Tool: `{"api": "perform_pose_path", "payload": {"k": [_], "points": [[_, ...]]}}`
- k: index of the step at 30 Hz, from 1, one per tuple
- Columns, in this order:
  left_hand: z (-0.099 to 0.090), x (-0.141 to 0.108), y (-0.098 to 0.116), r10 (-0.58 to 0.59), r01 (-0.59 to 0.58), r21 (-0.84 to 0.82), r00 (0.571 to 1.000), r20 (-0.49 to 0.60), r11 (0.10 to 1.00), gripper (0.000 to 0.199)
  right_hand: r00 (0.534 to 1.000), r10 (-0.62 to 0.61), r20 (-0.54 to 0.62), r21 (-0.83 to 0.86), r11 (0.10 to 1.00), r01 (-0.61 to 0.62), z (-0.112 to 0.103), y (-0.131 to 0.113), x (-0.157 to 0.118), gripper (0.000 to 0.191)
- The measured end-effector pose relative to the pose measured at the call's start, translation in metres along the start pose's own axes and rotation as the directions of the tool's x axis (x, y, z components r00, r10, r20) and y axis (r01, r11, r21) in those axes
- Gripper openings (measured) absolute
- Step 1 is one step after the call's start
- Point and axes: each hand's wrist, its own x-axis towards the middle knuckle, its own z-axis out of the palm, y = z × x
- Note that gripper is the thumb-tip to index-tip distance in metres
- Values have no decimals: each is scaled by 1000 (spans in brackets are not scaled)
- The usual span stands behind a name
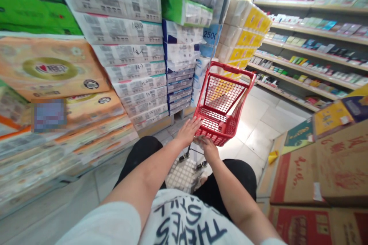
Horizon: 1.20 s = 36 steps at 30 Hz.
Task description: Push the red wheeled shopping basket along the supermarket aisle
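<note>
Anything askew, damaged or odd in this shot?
The pixelated blue-grey rectangle over the orange plastic-wrapped packs at left looks odd: its blocky blur hides what's beneath. No damage shows on the red plastic lattice-sided cart.

Pale tiled floor (255,138); red cart (218,111) standing on it, three o'clock. Shelves (313,6), two o'clock: rows of small packages (324,25).

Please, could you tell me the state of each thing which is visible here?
Red cart: upright on its wheels
Left hand: fingers extended, at the cart's rim
Right hand: at the cart's near edge, grip unclear
Orange packs: wrapped, stacked
Cardboard boxes: stacked, apparently closed
Shelves: stocked with goods
</note>
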Motion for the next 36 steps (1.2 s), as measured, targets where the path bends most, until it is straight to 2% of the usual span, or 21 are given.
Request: {"api": "perform_pose_path", "payload": {"k": [7,11,15,19,23,27,33,36], "points": [[4,-1,1,7,-5,41,999,-39,999,66,994,95,44,-98,991,-91,-13,-7,5,36],[3,-1,1,-1,4,61,999,-41,998,67,994,80,-80,-110,990,-88,-15,-5,3,30],[0,-1,1,1,1,64,1000,-25,998,68,994,103,-32,-108,988,-106,-16,-3,1,27],[-2,-1,1,-4,4,64,1000,-7,998,66,991,103,-90,-75,991,-110,-17,-3,0,28],[-1,-2,2,-9,12,98,1000,-24,995,64,991,136,-7,-62,989,-136,-19,-2,-1,28],[2,-5,3,-7,17,144,997,-72,989,60,990,139,-24,-54,989,-140,-21,-3,-3,30],[6,-6,2,-18,39,173,992,-121,984,61,997,60,-47,-29,998,-61,-20,-4,-3,33],[8,-7,0,-32,56,199,992,-119,978,58,1000,30,5,-21,999,-30,-20,-1,-3,33]]}}
